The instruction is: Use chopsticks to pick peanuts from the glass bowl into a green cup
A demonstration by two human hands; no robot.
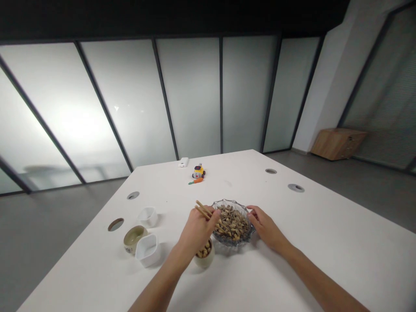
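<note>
My left hand [199,227] is closed around a pair of wooden chopsticks [203,209], whose lower ends reach into a clear glass bowl [231,242] with a scalloped rim. Striped sunflower seeds [235,221] fill the bowl, with a few paler, tan pieces among them. At the bowl's right side, my right hand [264,225] grips the rim between thumb and fingers. Below my left wrist stands a small pale-green cup [205,260] holding tan nuts; my forearm hides part of it.
Left on the white table [260,277] stand a patterned ceramic cup [130,242] and two white angular bowls, one nearer [148,255] and one farther [147,217]. Farther back lie a toy vehicle [198,171], a toy carrot [196,181] and a white device [183,162].
</note>
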